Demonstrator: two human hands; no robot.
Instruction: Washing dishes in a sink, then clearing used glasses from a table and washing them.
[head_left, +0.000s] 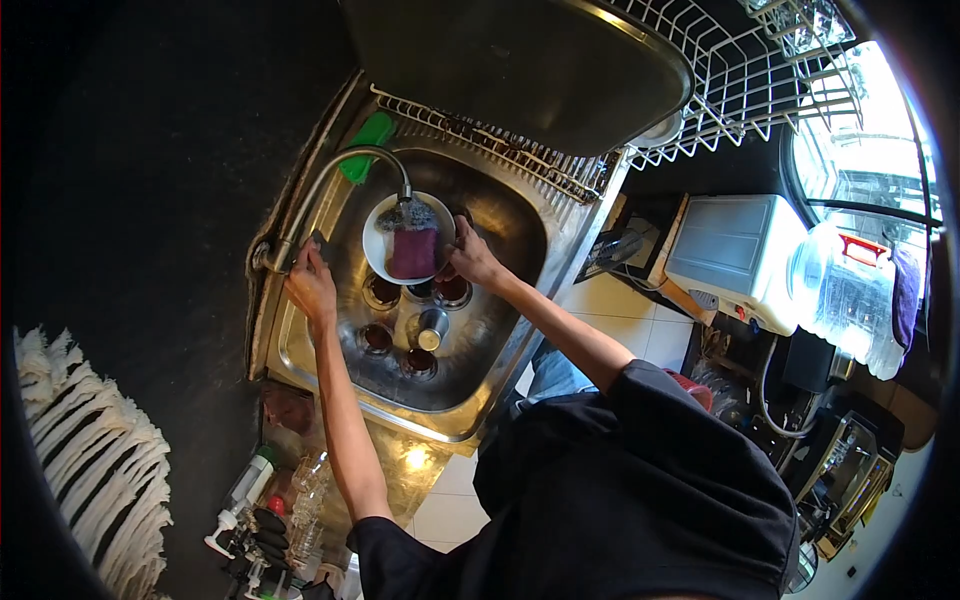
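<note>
My right hand (471, 259) grips the rim of a white bowl (370, 244) below the spout of a curved metal faucet (352, 154). Inside the bowl lie a purple sponge (414, 253) and a grey scouring pad (409, 216). At the base of the faucet, my left hand (311, 281) has its fingers on the tap handle (318, 238). Beneath the bowl, in the stainless steel sink (487, 375), stand a metal cup (433, 328) and several glasses (419, 363) with dark contents. Whether water is running is hard to tell.
A green object (367, 146) lies at the sink's far corner. Beside the sink is a dish rack (495, 150), with a large metal tray (525, 67) above it. Pump bottles (247, 480) stand at the lower left. A wire basket (750, 67) hangs at the upper right.
</note>
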